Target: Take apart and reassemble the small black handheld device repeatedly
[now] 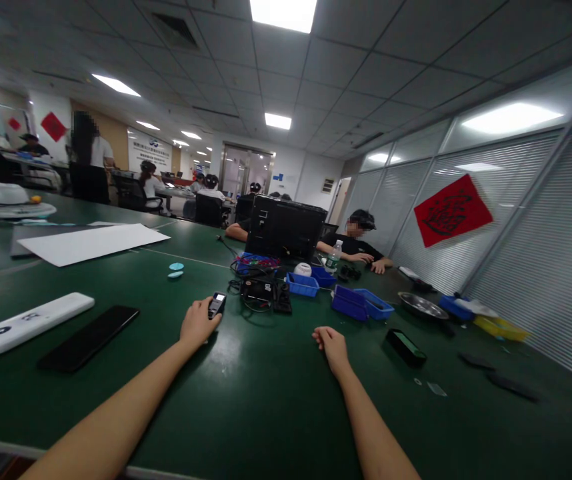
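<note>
One grip, the left hand (199, 325), is closed around a small black handheld device (218, 305) with a lit screen; the right hand (332, 348) curls loosely over the tabletop (266, 413), contents indiscernible. Beyond sit black cabled electronics (257, 289) and a blue bin (302, 289).

On table (261, 413): handheld device (217, 305) in left hand (197, 325), phone (89, 338) further left, paper (91, 241) behind phone. Adapter (257, 289) near centre, monitor (286, 229) behind it, bottle (333, 259) right of monitor. Bins (350, 303) beyond right hand (333, 348), pan (422, 305) right of bins.
</note>
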Demonstrator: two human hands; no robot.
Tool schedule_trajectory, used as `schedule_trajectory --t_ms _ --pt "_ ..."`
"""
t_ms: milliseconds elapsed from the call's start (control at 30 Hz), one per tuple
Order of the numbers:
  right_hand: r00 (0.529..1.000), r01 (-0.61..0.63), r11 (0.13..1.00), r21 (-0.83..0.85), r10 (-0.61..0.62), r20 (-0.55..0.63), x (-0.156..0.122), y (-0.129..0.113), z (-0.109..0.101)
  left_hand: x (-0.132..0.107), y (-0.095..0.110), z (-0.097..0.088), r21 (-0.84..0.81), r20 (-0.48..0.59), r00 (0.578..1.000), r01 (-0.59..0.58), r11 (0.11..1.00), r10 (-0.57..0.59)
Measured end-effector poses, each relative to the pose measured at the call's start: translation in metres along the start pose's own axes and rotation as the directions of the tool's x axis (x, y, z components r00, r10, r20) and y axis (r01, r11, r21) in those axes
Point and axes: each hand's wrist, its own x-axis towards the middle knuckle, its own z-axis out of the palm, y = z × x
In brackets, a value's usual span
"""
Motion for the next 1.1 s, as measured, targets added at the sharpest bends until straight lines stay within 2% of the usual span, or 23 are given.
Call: schedule_trajectory --t_ms 200,400,600,733,867,1000,1100 --pt "1.0 -0.01 0.999 -0.051 0.01 0.004 -0.003 -0.004 0.002 -0.022 0.032 0.009 -0.027 0.077 0.97 -0.228 0.973 0.229" --pt "1.0 -0.002 0.992 -0.123 0.002 0.004 -0.004 -0.007 0.004 -0.042 0.061 0.015 -0.088 0.166 0.915 -0.357 0.93 0.367" --pt "0.999 0.027 0.959 -0.282 -0.016 0.042 -0.004 -0.008 0.006 -0.056 0.086 0.025 -0.172 0.195 0.883 -0.398 0.901 0.427" --pt "0.996 0.088 0.918 -0.386 -0.072 0.054 -0.007 -0.01 0.011 -0.063 0.106 0.038 -0.193 0.22 0.875 -0.394 0.899 0.43" --pt "0.988 0.155 0.895 -0.417 -0.147 0.053 -0.015 -0.015 0.018 -0.067 0.127 0.054 -0.236 0.208 0.868 -0.403 0.884 0.452" --pt "0.972 0.227 0.873 -0.432 -0.231 0.043 -0.025 -0.023 0.03 -0.07 0.141 0.064 -0.346 0.211 0.834 -0.425 0.837 0.51" --pt "0.967 0.243 0.826 -0.509 -0.251 0.054 -0.031 -0.03 0.039 -0.069 0.144 0.066 -0.425 0.225 0.808 -0.422 0.801 0.545"
